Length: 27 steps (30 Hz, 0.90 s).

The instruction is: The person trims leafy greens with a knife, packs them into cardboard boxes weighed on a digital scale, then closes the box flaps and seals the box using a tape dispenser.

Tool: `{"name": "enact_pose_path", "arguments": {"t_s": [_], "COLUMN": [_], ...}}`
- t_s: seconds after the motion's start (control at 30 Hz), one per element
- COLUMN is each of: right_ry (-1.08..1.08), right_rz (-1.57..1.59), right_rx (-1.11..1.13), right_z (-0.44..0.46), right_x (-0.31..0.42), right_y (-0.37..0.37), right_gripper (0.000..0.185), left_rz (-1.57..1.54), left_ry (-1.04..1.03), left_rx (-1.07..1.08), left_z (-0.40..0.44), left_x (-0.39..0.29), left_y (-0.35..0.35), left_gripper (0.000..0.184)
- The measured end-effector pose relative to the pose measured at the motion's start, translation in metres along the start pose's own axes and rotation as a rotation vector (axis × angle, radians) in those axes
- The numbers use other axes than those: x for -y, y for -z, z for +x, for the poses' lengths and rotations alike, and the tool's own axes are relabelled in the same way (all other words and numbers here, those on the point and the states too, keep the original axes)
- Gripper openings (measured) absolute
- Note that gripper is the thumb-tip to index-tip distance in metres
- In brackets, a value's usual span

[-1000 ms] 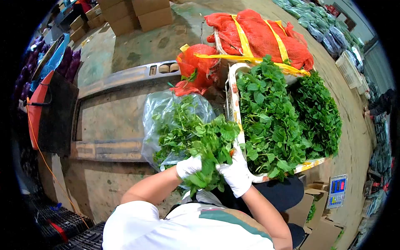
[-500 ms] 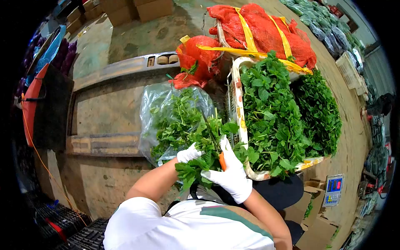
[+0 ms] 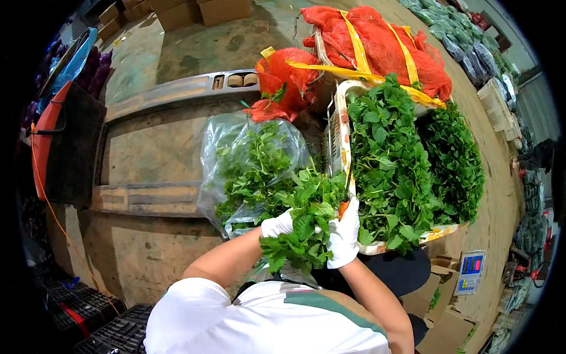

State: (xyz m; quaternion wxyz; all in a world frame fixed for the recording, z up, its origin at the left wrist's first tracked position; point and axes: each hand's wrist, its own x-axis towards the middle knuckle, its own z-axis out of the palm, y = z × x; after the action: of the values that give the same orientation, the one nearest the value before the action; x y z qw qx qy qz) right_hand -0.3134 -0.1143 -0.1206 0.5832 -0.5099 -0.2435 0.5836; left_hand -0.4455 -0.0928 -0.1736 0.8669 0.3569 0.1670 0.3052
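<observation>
I see left hand (image 3: 277,225) gripping leafy bunch (image 3: 305,219), right hand (image 3: 343,237) closed on orange-handled tool (image 3: 343,209) beside it; bunch near clear plastic bag (image 3: 213,150), white crate (image 3: 344,135).

Green leafy bunches (image 3: 390,168) lie in the rectangular white plastic crate (image 3: 344,133), right of the clear plastic bag (image 3: 213,150); a bulging red mesh sack (image 3: 380,47) lies at the crate's far side.

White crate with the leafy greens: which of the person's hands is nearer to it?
Right. The right hand is beside the near left corner of the crate; the left hand is farther left, at the bunch of greens.
</observation>
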Motion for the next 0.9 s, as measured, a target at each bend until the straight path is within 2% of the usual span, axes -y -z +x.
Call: {"name": "enact_pose_path", "arguments": {"t_s": [0.03,0.07,0.13,0.2,0.27,0.3,0.33,0.4,0.43,0.47,0.53,0.57,0.6,0.67,0.7,0.77,0.83,0.9], "right_ry": [0.183,0.181,0.563,0.38,-0.275,-0.283,-0.188,0.011,0.466,0.355,0.566,0.608,0.693,0.617,0.632,0.562,0.5,0.472], "right_rz": [-0.532,-0.531,-1.166,-1.002,0.533,0.53,0.16,-0.577,-1.132,-1.069,-1.162,-1.155,-1.329,-1.539,-1.613,-1.732,-1.839,-1.885], "right_rx": [0.028,0.026,-0.016,-0.003,0.05,0.052,0.152,0.349,0.127,0.089,0.062,0.175,0.319,0.457,0.484,0.527,0.53,0.535], "right_z": [0.007,0.008,0.008,0.013,0.019,0.021,0.024,0.027,0.013,0.008,-0.002,-0.006,-0.017,-0.036,-0.041,-0.044,-0.043,-0.041], "right_x": [-0.011,-0.019,-0.016,-0.018,-0.031,-0.032,-0.03,-0.028,-0.02,-0.006,0.006,0.006,0.018,0.011,0.003,-0.006,-0.014,-0.019], "right_y": [0.008,0.019,0.02,0.016,0.021,0.026,0.034,0.043,0.033,0.024,0.014,0.016,0.006,-0.001,-0.003,-0.002,0.002,0.01], "right_gripper": [0.03,0.03,0.031,0.033,0.037,0.037,0.036,0.033,0.032,0.034,0.032,0.034,0.036,0.031,0.035,0.038,0.04,0.04], "left_rz": [0.053,0.053,0.099,0.155,0.422,0.467,0.461,0.974,1.092,1.21,1.345,1.384,1.359,1.509,1.565,1.354,1.496,1.374], "left_ry": [-0.057,-0.054,0.1,0.026,-0.068,-0.009,-0.011,-0.094,-0.094,-0.093,0.113,0.011,0.016,0.176,0.481,-0.081,-0.166,0.014], "left_rx": [0.011,0.01,-0.04,-0.057,-0.233,-0.261,-0.27,-0.257,-0.26,-0.263,-0.291,-0.292,-0.296,-0.175,-0.098,-0.24,-0.143,-0.234], "left_z": [0.009,0.004,-0.006,-0.005,-0.005,-0.005,-0.005,-0.01,-0.011,-0.014,-0.021,-0.024,-0.029,-0.035,-0.033,-0.045,-0.046,-0.048], "left_x": [0.017,0.029,-0.002,0.007,0.013,0.013,0.011,0.007,0.003,-0.001,0.007,0.012,-0.006,0.015,-0.025,0.005,0.005,-0.009], "left_y": [0.006,0.017,0.004,0.01,0.01,0.011,0.014,0.021,0.026,0.032,0.056,0.066,0.056,0.09,0.058,0.083,0.086,0.073], "left_gripper": [0.042,0.042,0.046,0.044,0.046,0.048,0.048,0.055,0.053,0.051,0.048,0.046,0.047,0.042,0.034,0.029,0.028,0.027]}}
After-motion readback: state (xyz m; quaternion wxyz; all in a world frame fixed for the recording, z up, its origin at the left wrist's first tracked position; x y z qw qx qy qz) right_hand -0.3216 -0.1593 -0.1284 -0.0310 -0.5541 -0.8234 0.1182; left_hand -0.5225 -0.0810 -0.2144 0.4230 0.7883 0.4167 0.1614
